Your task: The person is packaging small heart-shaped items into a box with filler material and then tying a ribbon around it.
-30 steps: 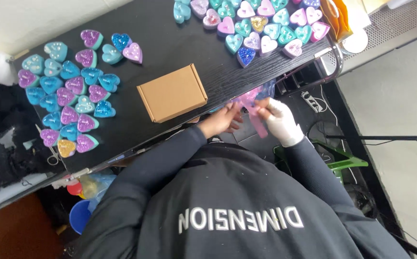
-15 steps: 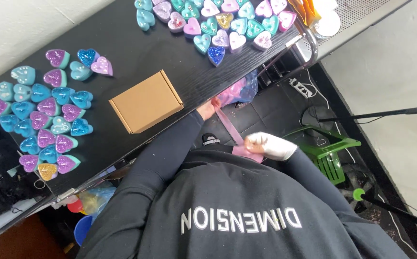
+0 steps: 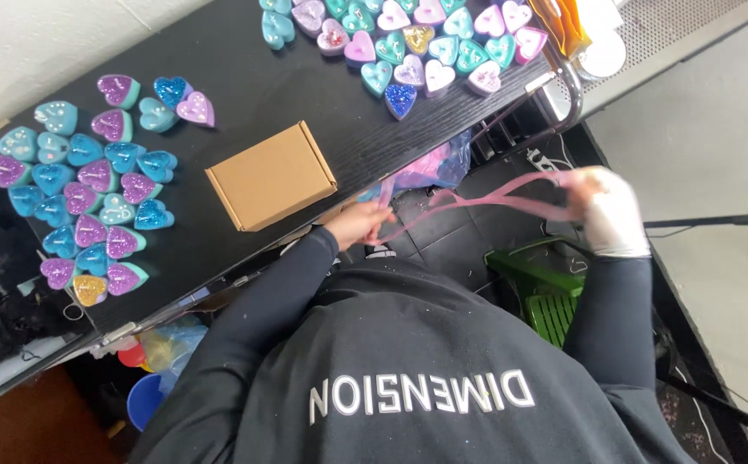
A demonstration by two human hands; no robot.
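Observation:
My left hand (image 3: 358, 223) pinches one end of a thin pink ribbon (image 3: 477, 196) just below the front edge of the black table (image 3: 245, 94). My right hand (image 3: 608, 213), in a white glove, grips the other end far out to the right, over the floor. The ribbon runs between the two hands in a long doubled strand. A shut brown cardboard box (image 3: 271, 176) lies on the table just left of my left hand.
Several glittery heart-shaped boxes in teal, purple and pink lie in a cluster at the left (image 3: 82, 202) and another at the table's far right (image 3: 408, 43). A clear plastic bag (image 3: 432, 167) hangs under the table. A green crate (image 3: 546, 296) and cables are on the floor.
My right hand has swung out to the right and upward, drawing the pink ribbon out long. My left hand stays at the table edge, still holding its end.

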